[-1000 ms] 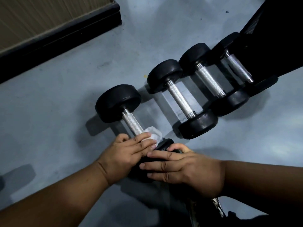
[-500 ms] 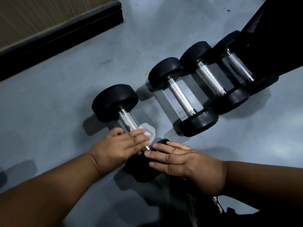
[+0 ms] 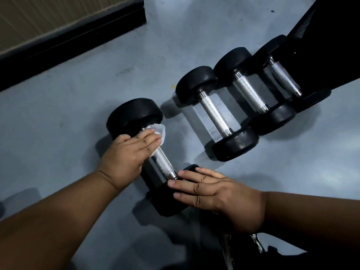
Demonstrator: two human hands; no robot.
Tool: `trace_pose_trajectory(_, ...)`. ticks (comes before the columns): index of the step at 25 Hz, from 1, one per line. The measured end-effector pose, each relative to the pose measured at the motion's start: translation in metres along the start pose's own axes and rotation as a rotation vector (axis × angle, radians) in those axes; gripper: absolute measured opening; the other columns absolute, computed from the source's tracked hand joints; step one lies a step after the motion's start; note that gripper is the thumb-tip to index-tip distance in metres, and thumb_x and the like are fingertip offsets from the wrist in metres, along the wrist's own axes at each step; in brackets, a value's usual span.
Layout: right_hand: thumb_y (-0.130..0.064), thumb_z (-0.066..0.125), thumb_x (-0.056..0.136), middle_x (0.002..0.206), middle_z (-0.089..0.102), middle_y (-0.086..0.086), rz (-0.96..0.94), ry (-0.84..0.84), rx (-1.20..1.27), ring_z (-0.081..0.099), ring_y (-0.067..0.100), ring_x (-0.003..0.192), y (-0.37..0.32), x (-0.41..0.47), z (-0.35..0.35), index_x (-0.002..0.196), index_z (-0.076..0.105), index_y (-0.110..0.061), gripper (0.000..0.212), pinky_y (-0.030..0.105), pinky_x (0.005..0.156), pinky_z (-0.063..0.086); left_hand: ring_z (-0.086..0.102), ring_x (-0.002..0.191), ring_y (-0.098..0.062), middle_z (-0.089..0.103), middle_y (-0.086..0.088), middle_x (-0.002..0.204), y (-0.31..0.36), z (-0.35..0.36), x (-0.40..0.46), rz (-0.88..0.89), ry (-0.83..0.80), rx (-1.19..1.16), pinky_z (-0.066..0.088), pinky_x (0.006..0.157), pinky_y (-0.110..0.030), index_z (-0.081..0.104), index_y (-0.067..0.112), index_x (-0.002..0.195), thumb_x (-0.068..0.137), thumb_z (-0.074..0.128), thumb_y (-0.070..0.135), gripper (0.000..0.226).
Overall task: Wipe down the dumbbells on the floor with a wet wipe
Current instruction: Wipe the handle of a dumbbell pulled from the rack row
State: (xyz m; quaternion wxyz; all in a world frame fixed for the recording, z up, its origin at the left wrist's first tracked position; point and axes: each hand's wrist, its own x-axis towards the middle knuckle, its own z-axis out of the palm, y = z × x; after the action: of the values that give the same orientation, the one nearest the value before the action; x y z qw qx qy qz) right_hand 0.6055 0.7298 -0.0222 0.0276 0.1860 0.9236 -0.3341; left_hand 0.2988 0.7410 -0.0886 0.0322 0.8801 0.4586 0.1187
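The left hand presses the wipe onto the handle of the near dumbbell, at the end next to the far head; the fingers lie over the wipe and whether they curl under the bar cannot be told. The handle's long axis runs from that far head, just beyond the left fingertips, down and right to the near head, which sits under the right hand. The right hand lies flat on that head, fingers straight, steadying it, gripping nothing. The bare knurled stretch of handle lies between the two hands, so in my judgement the next stroke follows the axis toward the right hand. The left hand is the nearer to the uncleaned metal. Obstruction on that path: only the right fingertips, which reach the collar. To the right of both hands three more dumbbells lie on the floor, parallel and close together, apart from the working one. The farthest sits partly under a black object. A dark skirting runs well beyond the left hand.
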Motion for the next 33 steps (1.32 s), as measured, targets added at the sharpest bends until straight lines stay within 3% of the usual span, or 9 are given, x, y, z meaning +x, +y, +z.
trace_pose_trajectory(2,-0.005,0.072,0.086,0.175,0.017,-0.008,0.005,0.008,-0.002,0.007,0.017,0.163,0.001,-0.001,0.000,0.162,0.039,-0.020,0.084,0.044,0.131,0.010,0.057,0.136,-0.022,0.061,-0.003,0.146,0.014,0.003,-0.004,-0.051,0.013,-0.004,0.029,0.078,-0.035,0.066,0.012,0.136,0.086,0.049,-0.004,0.056)
trace_pose_trajectory(6,-0.009,0.075,0.085,0.175,0.017,-0.006,-0.002,-0.008,-0.017,0.006,0.017,0.163,-0.001,0.001,0.000,0.163,0.038,-0.020,0.087,0.052,0.130,0.017,0.050,0.143,-0.020,0.055,-0.001,0.152,0.033,-0.001,-0.022,0.309,-0.079,-0.067,0.027,0.080,-0.033,0.064,0.016,0.139,0.109,0.035,0.012,0.042)
trace_pose_trajectory(11,-0.010,0.079,0.077,0.174,0.020,-0.008,-0.006,0.006,-0.021,0.009,0.015,0.163,-0.004,0.005,0.002,0.161,0.041,-0.021,0.093,0.044,0.127,0.014,0.058,0.135,-0.021,0.062,-0.003,0.144,0.001,-0.001,-0.004,0.003,-0.017,-0.007,0.028,0.078,-0.035,0.062,0.014,0.139,0.088,0.036,0.003,0.058)
trace_pose_trajectory(16,-0.009,0.078,0.079,0.175,0.016,-0.009,-0.022,-0.016,-0.037,0.005,0.015,0.163,-0.007,0.007,0.004,0.162,0.038,-0.022,0.093,0.042,0.129,0.008,0.047,0.144,-0.019,0.053,-0.001,0.153,0.029,-0.004,-0.022,0.316,-0.134,-0.074,0.025,0.079,-0.032,0.048,0.020,0.144,0.106,0.035,0.016,0.040)
trace_pose_trajectory(20,-0.008,0.071,0.078,0.176,0.011,-0.011,-0.037,-0.091,-0.014,-0.002,0.011,0.163,-0.009,0.011,0.000,0.164,0.033,-0.023,0.096,0.041,0.128,0.004,0.054,0.133,-0.018,0.065,-0.003,0.140,-0.001,-0.013,-0.004,0.036,-0.112,0.037,0.019,0.074,-0.032,0.055,0.019,0.139,0.082,0.038,0.011,0.060)
trace_pose_trajectory(22,-0.008,0.070,0.077,0.176,0.011,-0.012,-0.048,-0.107,-0.013,-0.003,0.010,0.162,-0.009,0.011,-0.001,0.165,0.032,-0.025,0.097,0.039,0.128,0.001,0.059,0.133,-0.023,0.063,-0.003,0.144,0.016,-0.010,-0.012,0.136,-0.131,0.055,0.025,0.077,-0.033,0.061,0.017,0.137,0.087,0.039,0.011,0.055)
trace_pose_trajectory(25,-0.010,0.072,0.076,0.176,0.010,-0.012,-0.047,-0.111,-0.019,-0.005,0.009,0.162,-0.012,0.012,0.000,0.165,0.031,-0.025,0.099,0.033,0.128,-0.008,0.046,0.143,-0.018,0.052,0.001,0.154,0.036,-0.014,-0.028,0.282,-0.221,-0.034,0.026,0.079,-0.033,0.053,0.021,0.141,0.093,0.038,0.012,0.051)
trace_pose_trajectory(30,-0.009,0.071,0.076,0.176,0.009,-0.013,-0.016,-0.145,-0.006,-0.006,0.010,0.162,-0.018,0.013,-0.001,0.166,0.029,-0.024,0.100,0.046,0.130,0.003,0.044,0.142,-0.016,0.053,-0.002,0.154,0.013,-0.013,-0.009,-0.149,-0.169,0.074,0.020,0.077,-0.033,0.046,0.020,0.147,0.063,0.067,-0.002,0.090)
trace_pose_trajectory(33,-0.010,0.072,0.080,0.175,-0.001,-0.017,-0.009,-0.208,-0.014,-0.016,0.006,0.160,-0.017,0.013,-0.007,0.168,0.021,-0.028,0.103,0.036,0.129,-0.011,0.044,0.145,-0.018,0.053,0.000,0.153,0.049,-0.001,-0.029,0.057,-0.198,-0.036,0.022,0.080,-0.029,0.054,0.018,0.145,0.086,0.054,0.011,0.059)
